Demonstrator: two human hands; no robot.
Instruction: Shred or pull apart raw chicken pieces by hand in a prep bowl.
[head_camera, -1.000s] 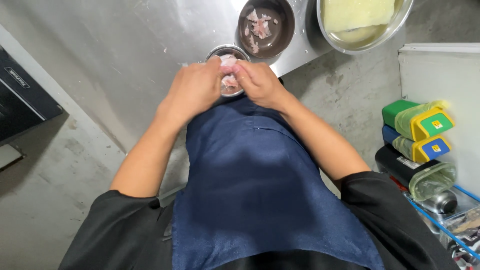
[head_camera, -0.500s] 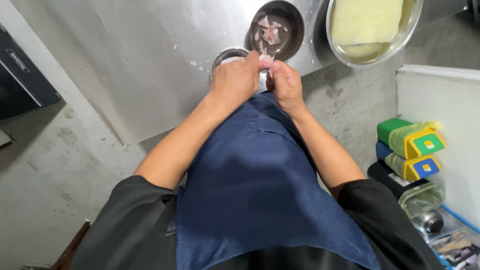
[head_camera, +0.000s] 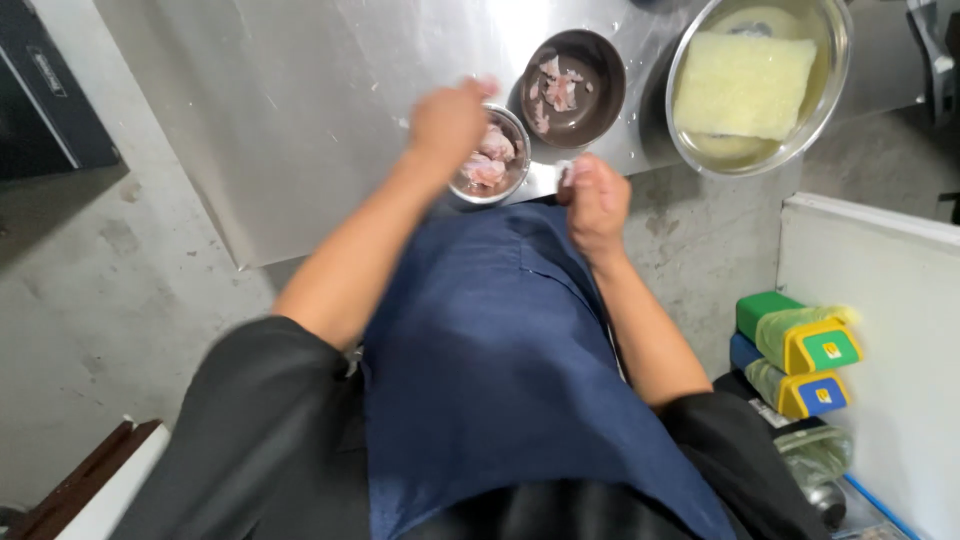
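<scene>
My left hand (head_camera: 448, 122) hovers at the left rim of a small steel bowl (head_camera: 505, 184) that holds pale pink meat pieces (head_camera: 488, 158); the hand is blurred and its fingers look curled. My right hand (head_camera: 594, 198) is at the table's front edge, to the right of that bowl, closed around a small pale scrap. A dark round bowl (head_camera: 600, 90) with a few meat scraps stands just behind. My blue apron fills the lower middle.
A large steel bowl (head_camera: 830, 90) at the back right holds a pale yellow block in liquid. The steel table (head_camera: 300, 120) stretches left. Green and blue packets (head_camera: 795, 340) lie on the floor at right beside a white panel (head_camera: 880, 300).
My hands, together over the small bowl before, have parted: the left stays at the bowl's rim, the right has drawn back to the table edge. The view has shifted.
</scene>
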